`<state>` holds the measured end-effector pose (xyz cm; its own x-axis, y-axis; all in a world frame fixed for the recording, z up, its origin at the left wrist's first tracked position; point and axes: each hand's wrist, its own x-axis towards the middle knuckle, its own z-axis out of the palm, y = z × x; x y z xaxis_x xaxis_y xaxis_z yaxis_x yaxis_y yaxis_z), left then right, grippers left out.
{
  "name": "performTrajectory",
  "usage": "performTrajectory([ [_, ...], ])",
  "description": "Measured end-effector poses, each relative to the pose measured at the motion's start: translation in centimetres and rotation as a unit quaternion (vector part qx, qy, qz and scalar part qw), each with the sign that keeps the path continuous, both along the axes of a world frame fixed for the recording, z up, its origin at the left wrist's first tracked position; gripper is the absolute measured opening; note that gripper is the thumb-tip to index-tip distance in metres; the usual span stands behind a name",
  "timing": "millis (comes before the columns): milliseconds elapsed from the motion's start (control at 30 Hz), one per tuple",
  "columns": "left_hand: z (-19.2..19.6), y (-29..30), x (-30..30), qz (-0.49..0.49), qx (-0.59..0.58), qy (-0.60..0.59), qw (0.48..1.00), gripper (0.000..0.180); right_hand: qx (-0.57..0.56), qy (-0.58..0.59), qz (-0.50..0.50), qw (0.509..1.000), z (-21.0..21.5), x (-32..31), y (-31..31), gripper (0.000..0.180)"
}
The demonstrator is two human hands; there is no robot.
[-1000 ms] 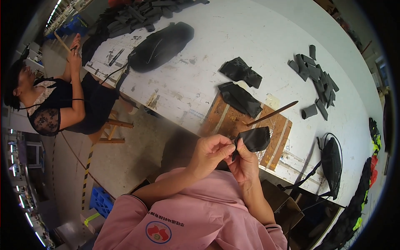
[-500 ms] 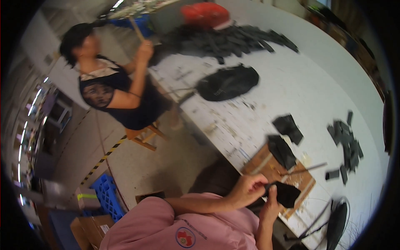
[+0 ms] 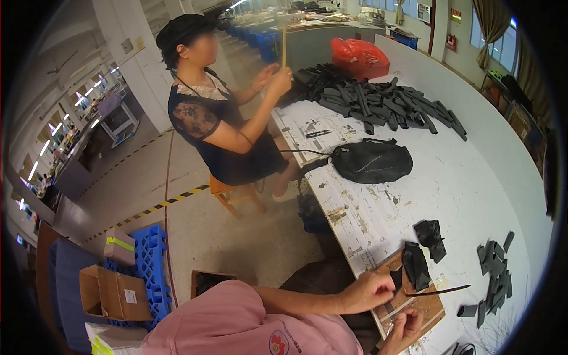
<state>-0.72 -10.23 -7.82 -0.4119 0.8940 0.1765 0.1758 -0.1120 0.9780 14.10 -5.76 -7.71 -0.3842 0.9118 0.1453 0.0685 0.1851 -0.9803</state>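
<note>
My left hand (image 3: 370, 292) is closed, its fingertips pinching the edge of a small black fabric piece (image 3: 397, 278) over the board. My right hand (image 3: 406, 326) is nearer the front of the table, with thumb and fingertips pressed together. Whatever is between those fingertips, if anything, is too small to tell. Beneath and beside both hands lies a brown wooden board (image 3: 435, 308). A thin dark stick-like tool (image 3: 441, 291) rests across its right side. At the board's far edge sits a folded black piece (image 3: 416, 265), with another black piece (image 3: 430, 239) beyond it.
Dark strips lie in a small pile (image 3: 495, 272) at right and a large heap (image 3: 373, 100) at the far end, near a red plastic bag (image 3: 361, 56). A black pouch (image 3: 373, 161) lies mid-table. A co-worker (image 3: 222, 112) sits at left, holding a stick. Cartons (image 3: 118, 296) stand on a blue pallet (image 3: 151, 266).
The view has tilted up and shifted. My hands have moved apart: the black piece, earlier between both hands, is now by my left fingers. The co-worker's second hand has come into sight near the stick.
</note>
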Motion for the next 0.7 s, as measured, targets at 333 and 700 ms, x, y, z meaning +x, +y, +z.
performTrajectory([
  [333, -0.5, -0.7, 2.5, 0.067, 0.059, 0.210, 0.974, 0.008, 0.375, -0.217, -0.017, 0.901, 0.8, -2.2, -0.2, 0.017],
  [700, -0.8, 0.8, -0.3, -0.183, -0.060, -0.321, 0.927, 0.015, -0.058, 0.012, -0.057, 0.997, -1.5, -1.5, -0.1, 0.007],
])
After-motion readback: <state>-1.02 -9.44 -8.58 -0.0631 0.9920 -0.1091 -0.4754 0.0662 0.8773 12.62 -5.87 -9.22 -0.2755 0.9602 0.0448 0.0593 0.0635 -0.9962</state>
